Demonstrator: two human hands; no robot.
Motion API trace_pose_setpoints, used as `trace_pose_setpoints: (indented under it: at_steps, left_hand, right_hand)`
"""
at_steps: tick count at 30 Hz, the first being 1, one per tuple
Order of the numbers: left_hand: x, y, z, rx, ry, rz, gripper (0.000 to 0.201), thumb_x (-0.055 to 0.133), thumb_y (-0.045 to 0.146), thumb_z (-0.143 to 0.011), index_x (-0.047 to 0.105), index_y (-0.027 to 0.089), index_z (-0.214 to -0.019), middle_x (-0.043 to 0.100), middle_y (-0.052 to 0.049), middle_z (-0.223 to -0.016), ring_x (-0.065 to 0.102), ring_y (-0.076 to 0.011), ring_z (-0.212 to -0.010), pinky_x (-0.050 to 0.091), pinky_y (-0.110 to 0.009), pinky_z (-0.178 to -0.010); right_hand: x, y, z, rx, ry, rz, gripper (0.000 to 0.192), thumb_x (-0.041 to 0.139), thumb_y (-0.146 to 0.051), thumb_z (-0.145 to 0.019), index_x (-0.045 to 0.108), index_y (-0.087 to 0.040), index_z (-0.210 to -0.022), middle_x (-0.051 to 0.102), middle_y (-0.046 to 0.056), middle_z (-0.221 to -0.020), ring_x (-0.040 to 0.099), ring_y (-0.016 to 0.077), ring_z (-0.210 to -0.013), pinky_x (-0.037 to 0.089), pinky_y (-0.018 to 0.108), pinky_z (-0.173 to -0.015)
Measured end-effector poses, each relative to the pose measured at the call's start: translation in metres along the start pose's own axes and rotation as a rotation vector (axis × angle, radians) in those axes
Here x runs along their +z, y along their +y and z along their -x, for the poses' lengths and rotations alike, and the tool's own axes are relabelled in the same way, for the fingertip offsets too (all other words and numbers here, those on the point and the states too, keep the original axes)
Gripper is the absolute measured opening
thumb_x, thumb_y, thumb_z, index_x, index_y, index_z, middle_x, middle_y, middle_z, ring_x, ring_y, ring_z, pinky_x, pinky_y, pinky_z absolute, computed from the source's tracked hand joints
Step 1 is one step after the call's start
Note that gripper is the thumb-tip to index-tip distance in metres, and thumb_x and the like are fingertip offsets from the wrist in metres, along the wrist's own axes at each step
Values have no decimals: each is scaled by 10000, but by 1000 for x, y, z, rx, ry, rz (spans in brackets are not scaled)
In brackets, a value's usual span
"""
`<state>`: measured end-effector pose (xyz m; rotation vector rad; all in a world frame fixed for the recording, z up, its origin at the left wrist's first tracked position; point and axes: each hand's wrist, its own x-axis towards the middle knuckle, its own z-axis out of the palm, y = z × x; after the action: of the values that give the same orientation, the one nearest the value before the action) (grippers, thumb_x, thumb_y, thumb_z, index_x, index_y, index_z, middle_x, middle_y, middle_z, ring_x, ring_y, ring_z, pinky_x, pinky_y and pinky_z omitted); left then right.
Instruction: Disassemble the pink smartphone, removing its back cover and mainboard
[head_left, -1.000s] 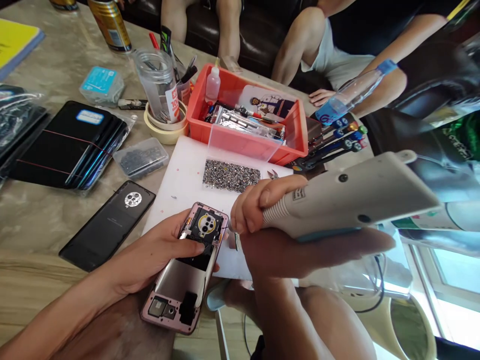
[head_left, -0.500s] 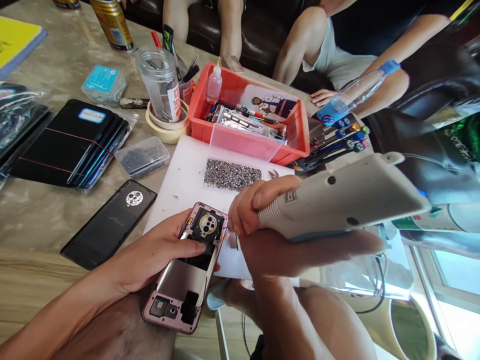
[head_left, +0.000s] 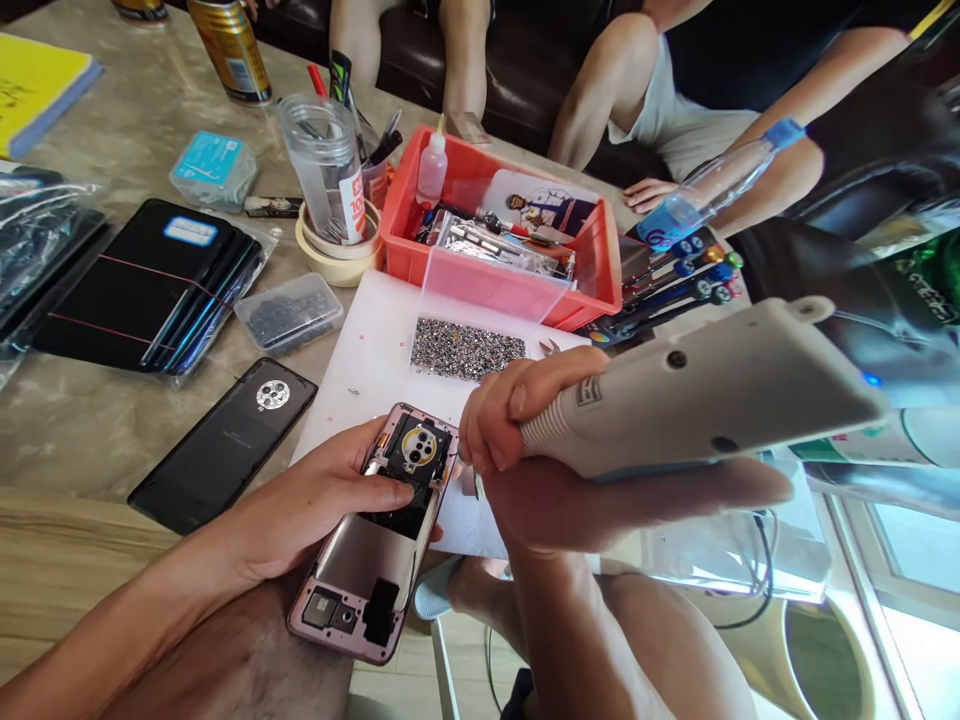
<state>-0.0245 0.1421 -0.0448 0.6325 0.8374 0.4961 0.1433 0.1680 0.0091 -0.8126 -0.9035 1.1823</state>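
Note:
My left hand [head_left: 341, 495] is wrapped round an opened smartphone [head_left: 356, 555] with a pink frame, its thumb lying across the black part below the camera ring. The phone tilts over my leg, inner side facing up. In my right hand [head_left: 517, 440] is a white electric screwdriver [head_left: 690, 385], gripped near its ribbed front end and pointing left at the phone's upper right edge. My fingers hide most of its tip. A black back cover [head_left: 225, 450] with a camera ring lies left of the phone. On the white mat [head_left: 345, 410] sits a patch of small screws [head_left: 469, 350].
A red bin [head_left: 495, 275] of tools and a glue bottle stands behind the mat. Left of it are a glass jar [head_left: 322, 180] in tape rolls, a clear parts box [head_left: 289, 312] and banded black panels [head_left: 127, 290]. A water bottle [head_left: 712, 190] and screwdrivers stand right; people sit opposite.
Both hands stay in nearly the same place at the phone. The rear end of the electric screwdriver has swung slightly to the right, and the whole view has shifted a little.

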Motion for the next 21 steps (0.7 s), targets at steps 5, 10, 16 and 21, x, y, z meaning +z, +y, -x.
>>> trace_pose_setpoints:
  at_steps: [5, 10, 16, 21]
  left_hand:
    - [1, 0, -1, 10, 1, -26, 413, 741, 188, -830, 690, 225, -1238, 765, -26, -948, 699, -201, -791, 529, -295, -733]
    - [2, 2, -2, 2, -3, -23, 409, 721, 182, -836, 692, 216, -1242, 767, -34, -918, 697, -201, -784, 521, -279, -703]
    - [2, 3, -1, 8, -12, 20, 434, 751, 174, -812, 694, 201, -1242, 766, -56, -1015, 720, -225, -851, 545, -295, -747]
    - [2, 1, 0, -13, 17, 29, 463, 768, 183, -816, 666, 202, -1267, 771, -82, -1155, 734, -238, -934, 564, -311, -813]
  right_hand:
    - [1, -1, 0, 0, 32, -22, 655, 644, -865, -754, 542, -245, -569, 430, -44, -433, 395, 136, -342, 298, 279, -335]
    - [0, -4, 0, 11, 29, -16, 670, 637, -895, -729, 541, -249, -579, 443, -37, -451, 412, 146, -358, 330, 287, -334]
    - [0, -8, 0, 28, 16, -20, 657, 643, -887, -736, 549, -249, -609, 446, -39, -467, 426, 148, -377, 345, 283, -347]
    - [-18, -10, -10, -83, 76, 58, 655, 533, -882, -820, 620, -245, -693, 450, -37, -482, 425, 140, -387, 342, 274, -366]
